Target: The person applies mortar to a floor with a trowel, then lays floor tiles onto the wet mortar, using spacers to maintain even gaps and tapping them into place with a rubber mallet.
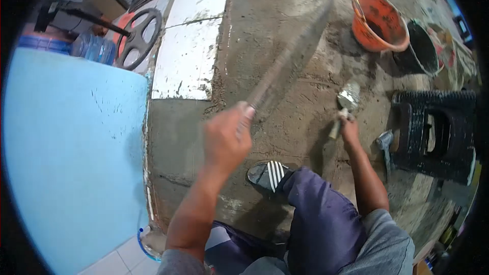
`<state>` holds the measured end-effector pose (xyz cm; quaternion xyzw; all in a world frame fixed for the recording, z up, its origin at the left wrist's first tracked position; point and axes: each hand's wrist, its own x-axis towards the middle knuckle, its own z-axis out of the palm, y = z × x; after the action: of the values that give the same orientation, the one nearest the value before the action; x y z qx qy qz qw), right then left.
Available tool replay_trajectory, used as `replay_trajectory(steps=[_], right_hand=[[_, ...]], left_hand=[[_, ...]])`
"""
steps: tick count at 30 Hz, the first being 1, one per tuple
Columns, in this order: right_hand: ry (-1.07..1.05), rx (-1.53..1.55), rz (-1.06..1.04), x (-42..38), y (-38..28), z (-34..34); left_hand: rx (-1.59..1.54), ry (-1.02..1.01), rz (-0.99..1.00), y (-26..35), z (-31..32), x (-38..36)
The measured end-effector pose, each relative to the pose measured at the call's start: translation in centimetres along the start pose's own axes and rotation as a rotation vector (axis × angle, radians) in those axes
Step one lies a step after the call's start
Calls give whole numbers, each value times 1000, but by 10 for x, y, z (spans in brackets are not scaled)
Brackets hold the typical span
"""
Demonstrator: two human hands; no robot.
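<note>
Mortar floor (175,127); left hand (227,135) closed on near end of long bar (295,55), slanting forward-right; right hand (349,128) grips trowel (349,95), blade forward.

Dark steering wheel (136,36) near a blue bottle (97,49), light-blue wall (76,142), black stool (417,130).

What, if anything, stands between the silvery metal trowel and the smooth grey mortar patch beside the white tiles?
In the camera's view, the left hand and the long, straight, grey-brown bar it grips come between the trowel, held in the right hand, and the mortar patch. Nothing else visible does.
</note>
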<state>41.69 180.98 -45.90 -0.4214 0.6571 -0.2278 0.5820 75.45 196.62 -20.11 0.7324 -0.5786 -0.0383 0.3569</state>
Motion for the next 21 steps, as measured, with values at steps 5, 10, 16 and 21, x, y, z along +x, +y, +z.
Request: replay_trajectory(steps=[5,10,16,21], right_hand=[[258,-483,-179,39,18,-53],[-31,205,-218,-103,-106,-11],[-140,265,-140,-164,-126,-13],[-28,224,-85,-161,-118,-24]], left_hand=[[31,-37,105,21,25,-52],[43,-36,289,49,54,-76],[-81,-153,353,80,115,-128],[-278,-314,244,77,128,-131]])
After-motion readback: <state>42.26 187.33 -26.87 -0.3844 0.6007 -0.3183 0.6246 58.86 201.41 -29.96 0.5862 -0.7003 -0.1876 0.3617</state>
